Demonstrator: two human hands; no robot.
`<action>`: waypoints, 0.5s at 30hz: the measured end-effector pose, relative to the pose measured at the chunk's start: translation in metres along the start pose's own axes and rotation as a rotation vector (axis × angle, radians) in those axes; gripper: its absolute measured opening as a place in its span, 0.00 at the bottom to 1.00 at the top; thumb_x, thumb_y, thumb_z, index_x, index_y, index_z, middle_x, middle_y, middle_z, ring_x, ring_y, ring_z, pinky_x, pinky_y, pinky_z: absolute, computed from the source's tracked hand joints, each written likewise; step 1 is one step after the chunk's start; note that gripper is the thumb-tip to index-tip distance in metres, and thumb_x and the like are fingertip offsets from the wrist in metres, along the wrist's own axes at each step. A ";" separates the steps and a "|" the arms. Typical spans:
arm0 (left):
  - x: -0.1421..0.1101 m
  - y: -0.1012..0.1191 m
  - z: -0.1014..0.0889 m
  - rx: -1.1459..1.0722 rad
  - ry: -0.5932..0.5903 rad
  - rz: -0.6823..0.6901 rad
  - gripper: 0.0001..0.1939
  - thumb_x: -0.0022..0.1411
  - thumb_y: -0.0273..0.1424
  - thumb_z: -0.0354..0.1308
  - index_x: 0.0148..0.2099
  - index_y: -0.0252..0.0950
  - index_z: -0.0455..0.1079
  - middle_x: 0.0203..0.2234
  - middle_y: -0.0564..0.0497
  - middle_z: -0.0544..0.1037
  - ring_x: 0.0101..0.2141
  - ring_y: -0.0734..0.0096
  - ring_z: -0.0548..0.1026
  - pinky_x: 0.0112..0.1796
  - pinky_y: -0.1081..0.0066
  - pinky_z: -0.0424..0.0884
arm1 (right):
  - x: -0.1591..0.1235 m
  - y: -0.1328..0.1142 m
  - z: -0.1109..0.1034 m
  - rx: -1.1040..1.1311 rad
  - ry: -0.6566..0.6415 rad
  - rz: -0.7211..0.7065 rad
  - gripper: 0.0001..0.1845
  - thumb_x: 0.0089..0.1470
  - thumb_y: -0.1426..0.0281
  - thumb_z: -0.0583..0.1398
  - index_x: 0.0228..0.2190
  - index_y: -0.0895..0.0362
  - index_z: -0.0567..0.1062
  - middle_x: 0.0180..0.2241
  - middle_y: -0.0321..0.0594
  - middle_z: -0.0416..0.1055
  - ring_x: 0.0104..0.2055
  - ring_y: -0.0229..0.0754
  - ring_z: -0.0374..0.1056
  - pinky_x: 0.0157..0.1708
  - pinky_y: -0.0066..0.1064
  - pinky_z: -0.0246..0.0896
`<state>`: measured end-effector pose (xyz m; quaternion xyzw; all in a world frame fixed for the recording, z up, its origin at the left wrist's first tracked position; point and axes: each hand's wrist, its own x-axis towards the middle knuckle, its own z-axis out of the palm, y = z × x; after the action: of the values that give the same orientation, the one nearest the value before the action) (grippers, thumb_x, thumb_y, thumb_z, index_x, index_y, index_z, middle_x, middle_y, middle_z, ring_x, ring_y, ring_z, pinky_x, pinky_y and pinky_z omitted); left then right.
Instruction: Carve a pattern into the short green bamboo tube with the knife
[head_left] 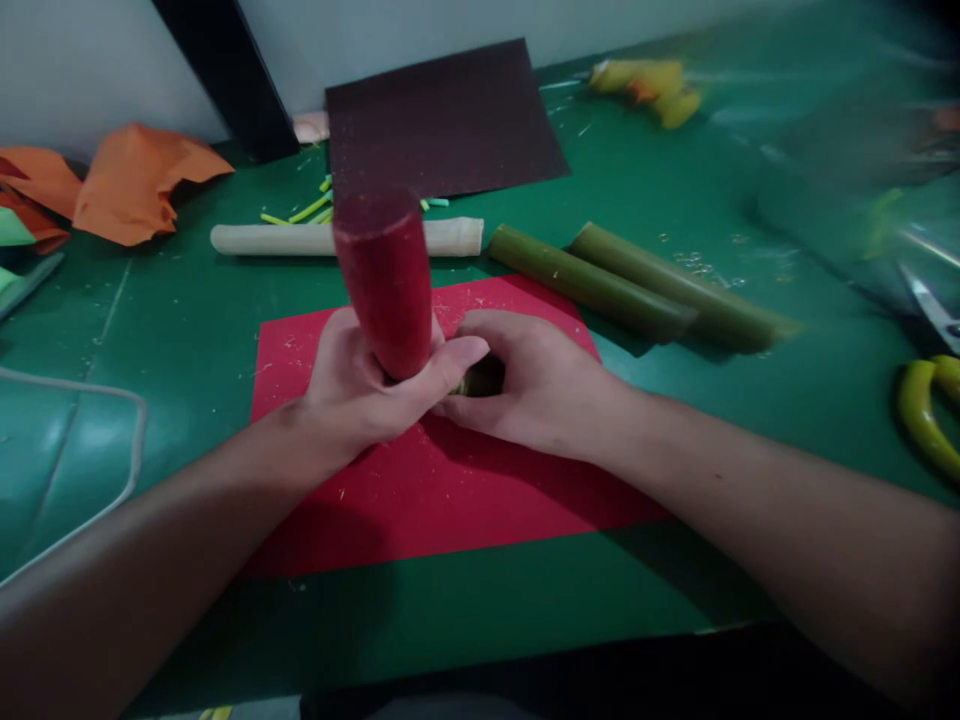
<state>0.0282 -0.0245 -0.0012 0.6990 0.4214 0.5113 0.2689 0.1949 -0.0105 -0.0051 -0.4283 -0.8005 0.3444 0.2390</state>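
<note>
Left hand [360,395] has its fingers wrapped tight round the base of a red paper-covered cylinder [386,280], standing upright with its long axis leaning slightly far-left, over the red paper sheet [450,490] on the green counter [675,200]. Touching it just right, the right hand [532,390] curls closed over a small dark-green stub [480,378], mostly hidden. Farther right, two green bamboo tubes [645,290] lie well apart.

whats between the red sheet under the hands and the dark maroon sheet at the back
In the head view, a pale tube lies crosswise on the green mat between the red sheet and the dark maroon sheet, with small light-green strips just behind it.
</note>
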 end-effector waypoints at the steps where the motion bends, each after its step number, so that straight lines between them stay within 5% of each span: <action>1: -0.001 0.000 0.001 -0.009 0.031 -0.011 0.18 0.58 0.29 0.67 0.21 0.36 0.65 0.15 0.58 0.68 0.18 0.81 0.66 0.19 0.77 0.63 | 0.000 0.000 0.000 -0.020 0.004 0.001 0.07 0.48 0.69 0.66 0.31 0.56 0.75 0.31 0.36 0.73 0.33 0.40 0.67 0.31 0.32 0.57; 8: 0.003 -0.006 0.005 -0.084 0.190 -0.034 0.11 0.59 0.31 0.69 0.27 0.39 0.73 0.20 0.58 0.76 0.21 0.80 0.73 0.23 0.76 0.70 | 0.003 -0.003 -0.004 -0.035 -0.039 0.031 0.08 0.48 0.68 0.66 0.32 0.57 0.75 0.32 0.38 0.74 0.35 0.42 0.69 0.34 0.34 0.60; 15: 0.006 -0.008 0.005 -0.199 0.137 -0.025 0.21 0.62 0.39 0.66 0.21 0.37 0.68 0.15 0.55 0.70 0.18 0.78 0.70 0.20 0.75 0.68 | 0.003 -0.002 -0.004 -0.007 -0.056 0.045 0.11 0.47 0.69 0.67 0.36 0.57 0.77 0.35 0.39 0.75 0.37 0.44 0.70 0.36 0.34 0.63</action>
<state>0.0307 -0.0147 -0.0062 0.6268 0.3950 0.5938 0.3138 0.1953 -0.0074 -0.0004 -0.4373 -0.7983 0.3586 0.2072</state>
